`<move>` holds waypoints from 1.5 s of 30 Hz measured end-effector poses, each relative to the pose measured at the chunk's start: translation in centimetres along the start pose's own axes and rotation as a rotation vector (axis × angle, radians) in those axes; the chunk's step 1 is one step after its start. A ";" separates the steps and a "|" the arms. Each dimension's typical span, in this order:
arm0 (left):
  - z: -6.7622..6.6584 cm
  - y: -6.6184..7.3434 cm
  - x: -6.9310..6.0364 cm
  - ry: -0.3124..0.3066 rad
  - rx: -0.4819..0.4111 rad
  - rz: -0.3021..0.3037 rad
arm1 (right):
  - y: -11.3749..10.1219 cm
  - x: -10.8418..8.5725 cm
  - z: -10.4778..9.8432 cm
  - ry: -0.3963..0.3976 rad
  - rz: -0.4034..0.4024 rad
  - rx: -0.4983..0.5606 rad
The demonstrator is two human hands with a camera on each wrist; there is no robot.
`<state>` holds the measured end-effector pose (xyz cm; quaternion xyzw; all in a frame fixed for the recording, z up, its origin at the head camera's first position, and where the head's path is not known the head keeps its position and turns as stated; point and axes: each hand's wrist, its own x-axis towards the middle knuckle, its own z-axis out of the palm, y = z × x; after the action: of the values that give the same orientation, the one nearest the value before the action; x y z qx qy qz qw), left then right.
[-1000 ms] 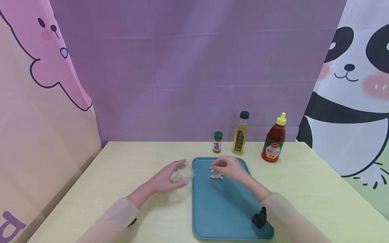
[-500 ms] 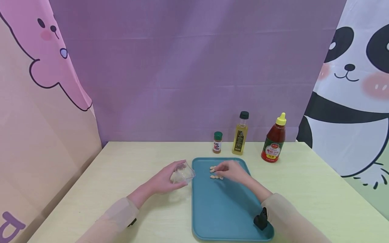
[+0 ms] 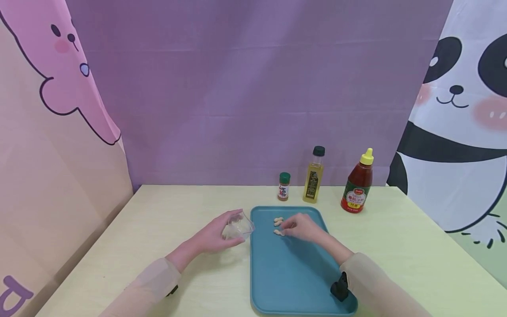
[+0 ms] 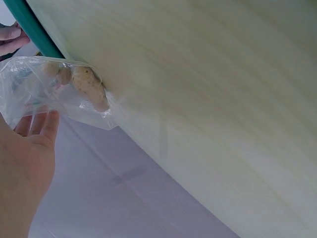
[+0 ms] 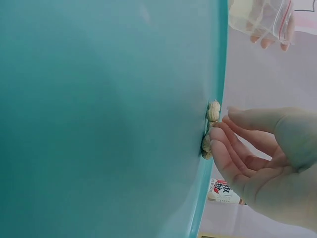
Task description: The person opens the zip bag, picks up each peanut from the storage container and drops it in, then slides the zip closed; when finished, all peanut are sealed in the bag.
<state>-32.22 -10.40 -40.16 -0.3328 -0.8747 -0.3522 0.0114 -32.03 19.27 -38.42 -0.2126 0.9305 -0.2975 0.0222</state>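
A clear plastic zip bag (image 3: pixel 240 226) is held in my left hand (image 3: pixel 215 231), thumb below and fingers above it. In the left wrist view tan peanuts (image 4: pixel 88 84) show through the plastic. My right hand (image 3: pixel 303 227) is over the far part of the blue-green tray (image 3: pixel 293 281), thumb and fingers bent together. Its fingertips are at a small group of unshelled peanuts (image 3: pixel 278 221). In the right wrist view the fingers partly cover these peanuts (image 5: pixel 213 111), and whether one is pinched cannot be made out.
Behind the tray stand a small green-capped seasoning jar (image 3: pixel 283 186), a dark-capped oil bottle (image 3: pixel 313 175) and a yellow-capped ketchup bottle (image 3: pixel 358 181). All rest on a pale wooden table (image 3: pixel 178 202), with a purple cloth (image 3: pixel 222 110) hanging behind.
My right hand has shifted from the farther peanuts toward the nearer row, uncovering the farther ones and hiding part of the nearer row. The left hand and bag have stayed still.
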 end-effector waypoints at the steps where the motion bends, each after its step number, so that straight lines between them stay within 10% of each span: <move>1: 0.0 0.0 0.0 -0.001 0.000 -0.002 | 0.0 0.0 0.0 -0.011 -0.002 -0.004; 45: -0.2 0.5 -0.2 0.002 0.003 -0.004 | -0.2 -0.2 0.4 -0.178 -0.103 -0.020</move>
<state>-31.79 -10.37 -39.80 -0.3306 -0.8759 -0.3513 0.0120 -31.68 19.04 -38.64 -0.2861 0.9155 -0.2689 0.0873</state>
